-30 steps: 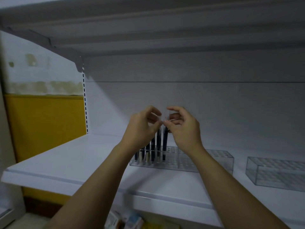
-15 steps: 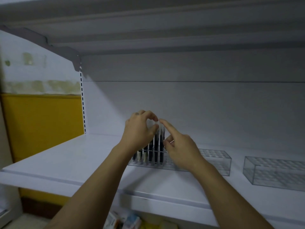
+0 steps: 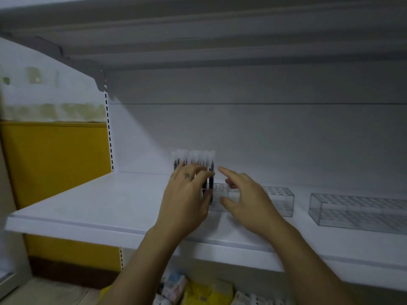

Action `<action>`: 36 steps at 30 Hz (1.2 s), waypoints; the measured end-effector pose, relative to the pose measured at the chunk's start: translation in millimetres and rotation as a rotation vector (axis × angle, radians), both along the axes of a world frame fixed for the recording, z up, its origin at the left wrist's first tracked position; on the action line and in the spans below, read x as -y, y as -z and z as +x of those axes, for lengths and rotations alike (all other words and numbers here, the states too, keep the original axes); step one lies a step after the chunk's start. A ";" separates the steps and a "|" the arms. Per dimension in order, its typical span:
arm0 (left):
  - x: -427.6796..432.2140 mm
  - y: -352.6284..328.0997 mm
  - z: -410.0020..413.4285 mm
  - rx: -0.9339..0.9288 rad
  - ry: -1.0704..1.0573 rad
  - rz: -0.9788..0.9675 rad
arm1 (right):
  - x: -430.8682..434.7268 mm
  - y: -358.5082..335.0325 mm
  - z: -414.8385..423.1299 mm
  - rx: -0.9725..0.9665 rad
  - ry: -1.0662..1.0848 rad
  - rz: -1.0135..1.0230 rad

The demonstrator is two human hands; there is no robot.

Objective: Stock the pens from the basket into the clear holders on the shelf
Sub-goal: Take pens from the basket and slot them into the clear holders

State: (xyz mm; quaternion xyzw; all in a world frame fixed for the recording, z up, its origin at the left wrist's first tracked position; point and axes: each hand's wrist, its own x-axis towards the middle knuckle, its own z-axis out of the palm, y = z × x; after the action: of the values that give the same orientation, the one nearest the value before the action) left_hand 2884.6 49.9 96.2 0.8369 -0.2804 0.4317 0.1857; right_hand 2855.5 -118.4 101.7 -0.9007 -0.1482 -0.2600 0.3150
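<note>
Pens [image 3: 193,158] only fill the left end of the left holder [image 3: 279,201] on the shelf [image 3: 88,208] so far. The rest of it and the right holder [image 3: 356,213] look bare, so I've got plenty left. My left hand [image 3: 187,199] lies flat against the bunch. The right hand [image 3: 248,201] is loose, forefinger out, holding nothing. Both have dropped from the pen tops since a second ago.

The shelf [image 3: 88,205] is plain white, and its back panel [image 3: 264,133] is pale grey. At the shelf's left edge, the upright [image 3: 109,133] has a column of black slots, and the wall [image 3: 55,161] beyond is mustard yellow. The pens [image 3: 193,158] have dark barrels and frosted white caps. The clear holder [image 3: 279,199] and the second holder [image 3: 356,212] show grids of small holes. The left hand [image 3: 185,194] bears a small dark mark. Below the front edge, the packets [image 3: 198,291] are yellow, white and blue.
</note>
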 end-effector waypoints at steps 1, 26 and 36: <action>1.3 4.9 -6.4 -0.003 0.011 -0.026 | 0.3 2.3 -5.4 0.009 0.023 -0.016; 39.5 247.1 -133.4 -0.593 0.060 0.204 | 39.6 240.7 -152.5 -0.381 0.304 -0.174; 53.2 378.6 -151.4 -0.969 -0.009 0.319 | 57.6 378.1 -161.5 -0.835 0.277 -0.258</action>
State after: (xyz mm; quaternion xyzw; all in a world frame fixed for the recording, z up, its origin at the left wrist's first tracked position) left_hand 2733.2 -3.2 -282.3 0.9602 -0.2208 -0.0533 0.1626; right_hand 2694.0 -176.0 -276.4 -0.9715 0.0820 0.1061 0.1953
